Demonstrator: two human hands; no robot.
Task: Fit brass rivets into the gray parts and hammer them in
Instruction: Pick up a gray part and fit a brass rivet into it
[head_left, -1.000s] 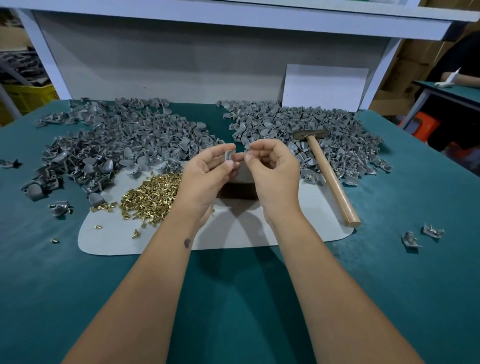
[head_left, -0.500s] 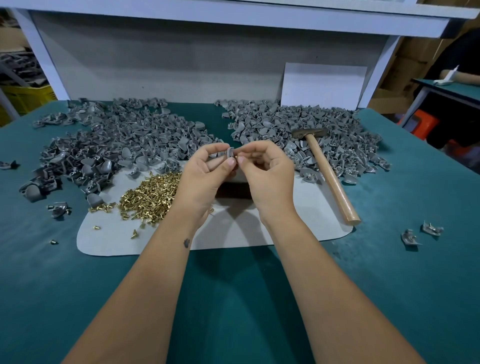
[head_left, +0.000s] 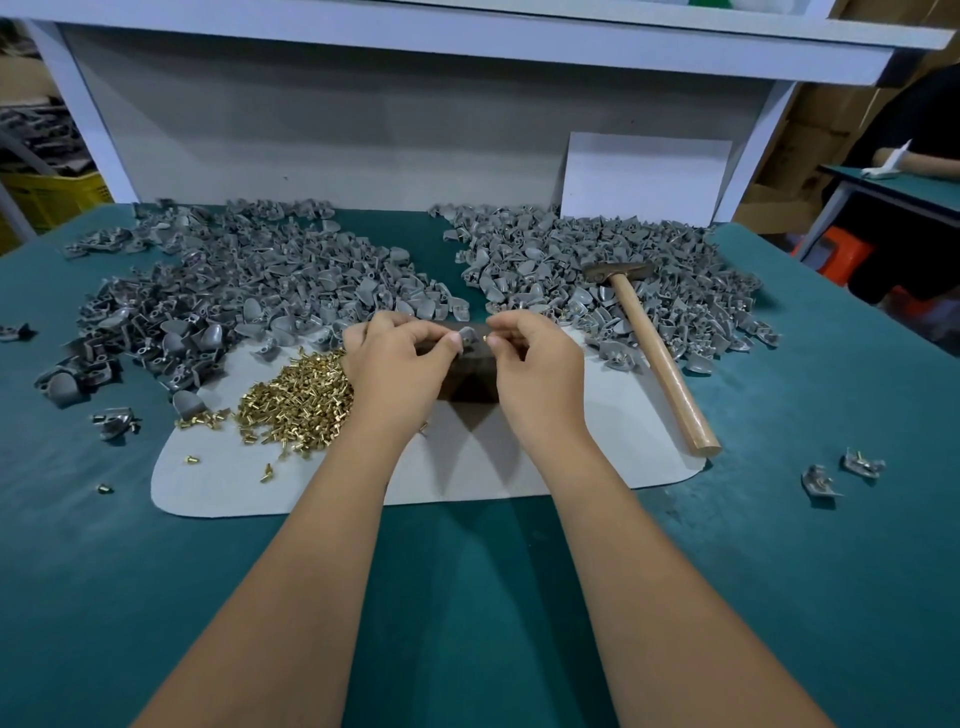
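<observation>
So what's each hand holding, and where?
Left hand pinches a gray part by its left edge; right hand pinches a brass rivet at the part.

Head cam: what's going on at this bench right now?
A person is assembling by hand. The left hand pinches a small gray part over a dark block, and the right hand brings a brass rivet up to it. The hammer lies untouched on the right pile of gray parts. Loose rivets sit on the pale mat, with another pile of parts to the left.
</observation>
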